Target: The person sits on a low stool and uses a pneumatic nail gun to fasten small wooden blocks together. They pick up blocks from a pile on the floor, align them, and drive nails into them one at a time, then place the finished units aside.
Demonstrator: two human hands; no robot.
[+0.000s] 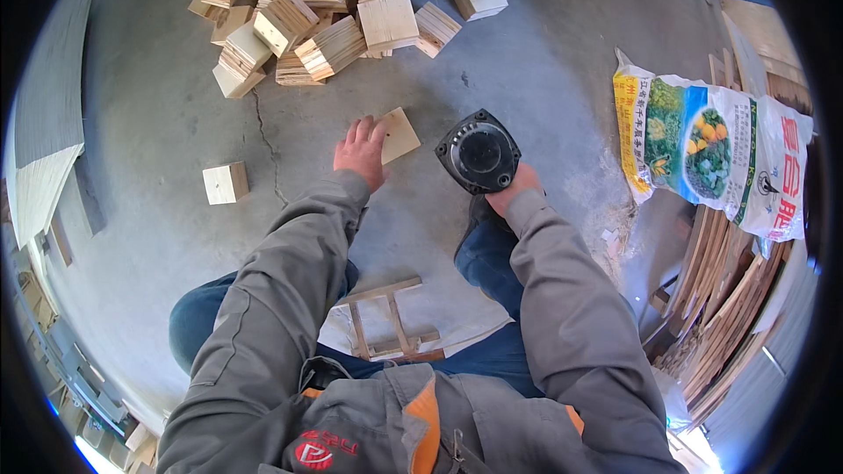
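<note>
My left hand point(359, 154) is at the left edge of a pale square wooden block point(401, 137) on the floor in front of me. Its fingers curve along the block and hide that side. In my right hand point(518, 189) is a black nail gun point(479, 152), seen from above by its round cap with bolted corners. The tool's handle is mostly covered by my hand, and its lower end is hidden. A gap separates the cap from the block in this view. A single wooden block point(226, 183) lies to the left of my left hand.
Stacked plywood blocks point(320, 26) form a heap at the far left-centre. To the right, a printed plastic sack point(702, 145) lies over wood strips point(724, 290). A small wooden frame point(391, 316) is between my legs. Large pale sheets point(53, 123) stand at the left.
</note>
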